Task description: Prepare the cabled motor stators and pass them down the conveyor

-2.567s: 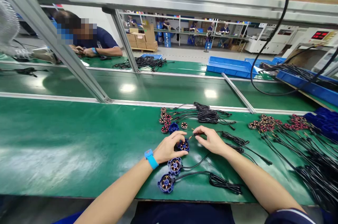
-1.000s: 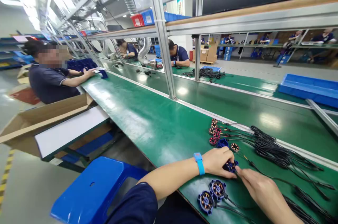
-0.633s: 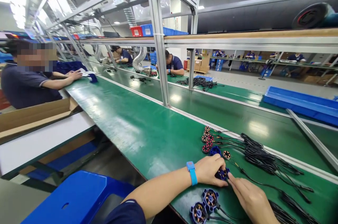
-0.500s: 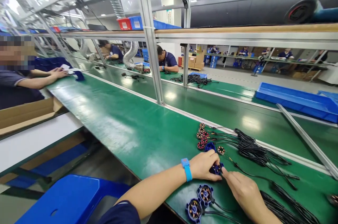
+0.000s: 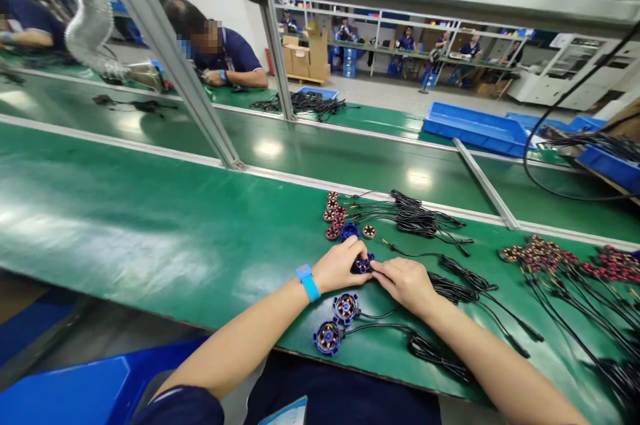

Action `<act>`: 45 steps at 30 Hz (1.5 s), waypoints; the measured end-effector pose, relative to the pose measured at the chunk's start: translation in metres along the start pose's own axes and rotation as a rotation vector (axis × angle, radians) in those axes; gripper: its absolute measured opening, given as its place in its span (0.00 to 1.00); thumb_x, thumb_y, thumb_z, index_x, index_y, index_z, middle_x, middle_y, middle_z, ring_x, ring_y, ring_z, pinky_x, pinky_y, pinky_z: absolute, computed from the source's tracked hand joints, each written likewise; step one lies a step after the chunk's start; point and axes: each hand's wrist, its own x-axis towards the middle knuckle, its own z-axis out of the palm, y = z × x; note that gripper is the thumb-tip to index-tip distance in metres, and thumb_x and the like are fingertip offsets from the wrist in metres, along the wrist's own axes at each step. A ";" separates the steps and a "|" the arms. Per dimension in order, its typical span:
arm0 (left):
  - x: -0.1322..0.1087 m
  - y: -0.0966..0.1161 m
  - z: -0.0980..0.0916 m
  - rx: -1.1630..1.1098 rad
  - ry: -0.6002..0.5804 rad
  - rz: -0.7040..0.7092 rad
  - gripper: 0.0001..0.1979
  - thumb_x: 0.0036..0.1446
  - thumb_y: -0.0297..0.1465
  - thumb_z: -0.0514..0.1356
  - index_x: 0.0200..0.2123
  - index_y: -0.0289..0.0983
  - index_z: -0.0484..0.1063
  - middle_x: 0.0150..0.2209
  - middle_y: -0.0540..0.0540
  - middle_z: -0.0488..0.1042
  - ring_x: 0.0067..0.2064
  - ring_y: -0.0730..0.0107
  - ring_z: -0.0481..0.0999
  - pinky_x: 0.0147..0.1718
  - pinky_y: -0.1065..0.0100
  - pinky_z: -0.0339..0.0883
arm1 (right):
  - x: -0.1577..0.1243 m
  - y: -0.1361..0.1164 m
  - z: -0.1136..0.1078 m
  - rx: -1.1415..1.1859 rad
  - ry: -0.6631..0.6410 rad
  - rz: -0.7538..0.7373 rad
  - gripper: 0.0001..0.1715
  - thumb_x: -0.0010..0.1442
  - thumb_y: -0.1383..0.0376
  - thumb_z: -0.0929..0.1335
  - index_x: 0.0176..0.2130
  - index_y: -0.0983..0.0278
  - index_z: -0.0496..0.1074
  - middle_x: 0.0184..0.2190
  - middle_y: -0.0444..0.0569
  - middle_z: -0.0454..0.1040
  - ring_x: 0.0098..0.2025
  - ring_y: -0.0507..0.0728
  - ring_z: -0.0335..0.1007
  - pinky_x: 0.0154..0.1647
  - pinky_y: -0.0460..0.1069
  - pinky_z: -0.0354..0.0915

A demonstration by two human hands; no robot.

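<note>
My left hand [image 5: 342, 265] wraps round a round blue motor housing [image 5: 364, 263] with copper coils inside, holding it just above the green bench. The fingertips of my right hand [image 5: 403, 282] pinch at the housing's right edge; whatever is between them is hidden. Nearer to me lie two more blue housings with coils, one [image 5: 346, 307] behind the other [image 5: 328, 337], each with a black cable. Beyond my hands sits a blue housing [image 5: 349, 231] beside a loose copper coil [image 5: 369, 231]. Several red and copper coils [image 5: 332, 215] are grouped to its left.
Bundled black cables [image 5: 417, 218] lie along the bench's back rail. A heap of coils with cables [image 5: 543, 258] covers the right side. A metal post [image 5: 170, 58] rises at the left. Blue trays [image 5: 475, 128] stand across the belt, where a co-worker [image 5: 225, 55] sits. A blue stool [image 5: 75, 385] is lower left.
My view has swung right and down, bringing the coil heap at the right into sight. Both hands stay together at the blue housing.
</note>
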 end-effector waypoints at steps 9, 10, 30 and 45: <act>-0.001 -0.004 0.001 0.012 0.025 0.018 0.16 0.53 0.34 0.67 0.38 0.40 0.61 0.38 0.49 0.66 0.37 0.66 0.70 0.36 0.66 0.67 | -0.002 -0.006 0.008 -0.196 -0.034 -0.084 0.15 0.70 0.69 0.62 0.50 0.67 0.75 0.30 0.49 0.77 0.32 0.55 0.70 0.32 0.49 0.64; -0.001 -0.004 0.001 0.005 0.032 0.011 0.17 0.52 0.34 0.67 0.38 0.40 0.61 0.38 0.49 0.66 0.38 0.65 0.70 0.37 0.66 0.67 | -0.001 -0.005 0.007 -0.200 -0.029 -0.091 0.15 0.70 0.68 0.63 0.51 0.66 0.74 0.33 0.50 0.78 0.34 0.55 0.70 0.34 0.50 0.64; -0.008 0.003 -0.004 0.441 0.118 0.260 0.16 0.61 0.39 0.66 0.43 0.38 0.65 0.39 0.45 0.75 0.42 0.57 0.74 0.40 0.58 0.64 | 0.009 -0.005 0.021 -0.101 0.039 0.006 0.11 0.68 0.69 0.64 0.48 0.68 0.73 0.42 0.57 0.78 0.40 0.60 0.75 0.43 0.55 0.75; -0.008 0.005 0.014 0.783 0.066 0.433 0.08 0.68 0.29 0.55 0.48 0.33 0.66 0.43 0.42 0.71 0.44 0.61 0.71 0.41 0.62 0.63 | -0.003 -0.002 0.033 0.066 0.307 0.075 0.15 0.70 0.66 0.59 0.54 0.66 0.63 0.43 0.57 0.79 0.43 0.59 0.80 0.43 0.52 0.79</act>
